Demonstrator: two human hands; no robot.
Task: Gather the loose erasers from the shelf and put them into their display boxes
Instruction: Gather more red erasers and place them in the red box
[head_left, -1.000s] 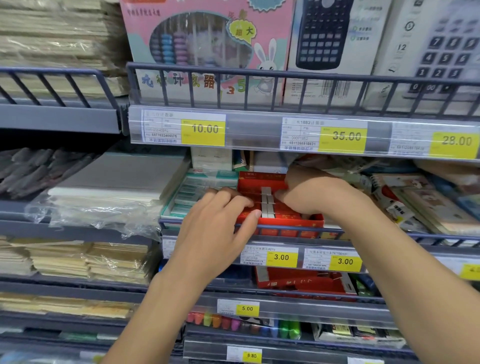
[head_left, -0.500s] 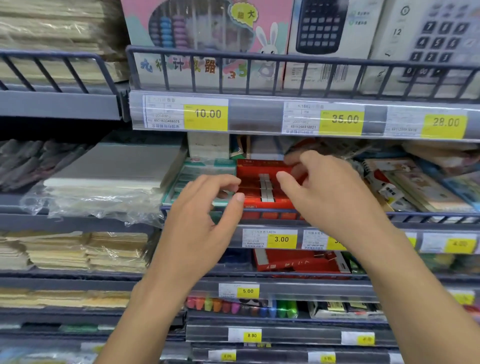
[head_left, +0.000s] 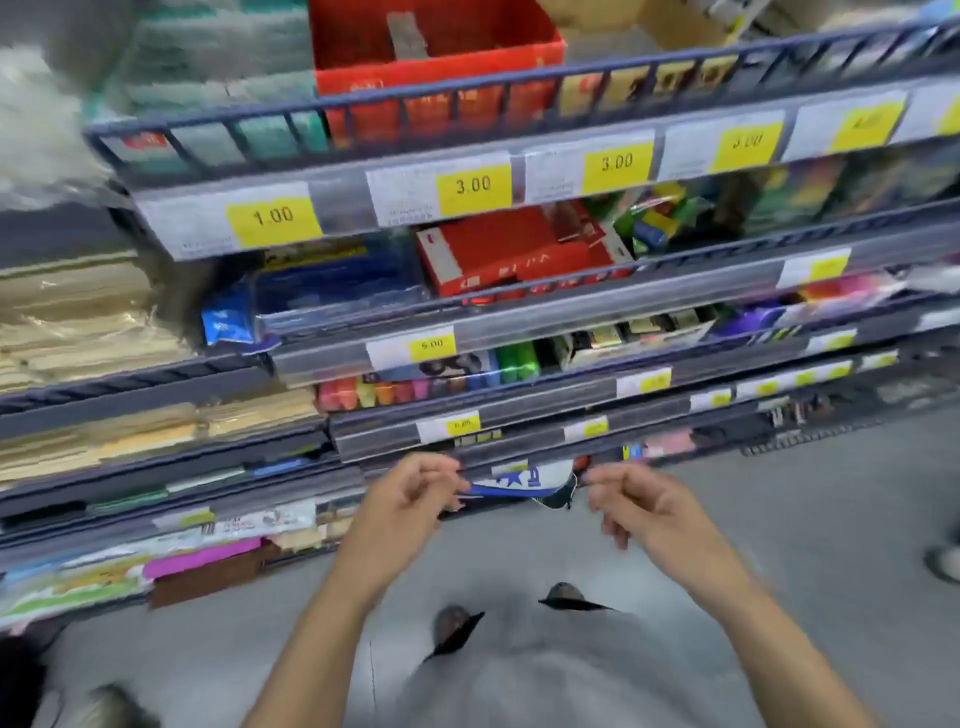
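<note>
1. The left hand (head_left: 410, 499) and right hand (head_left: 644, 506) hang low before the bottom shelves, fingers half curled and grasping nothing, as far as the blur lets me judge.
2. The red box (head_left: 436, 52) sits on the top shelf, well above both hands, probably to receive the erasers.

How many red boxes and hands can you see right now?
Red boxes: 2 (top shelf, next shelf down)
Hands: 2 (left hand, right hand)
Total: 4
</note>
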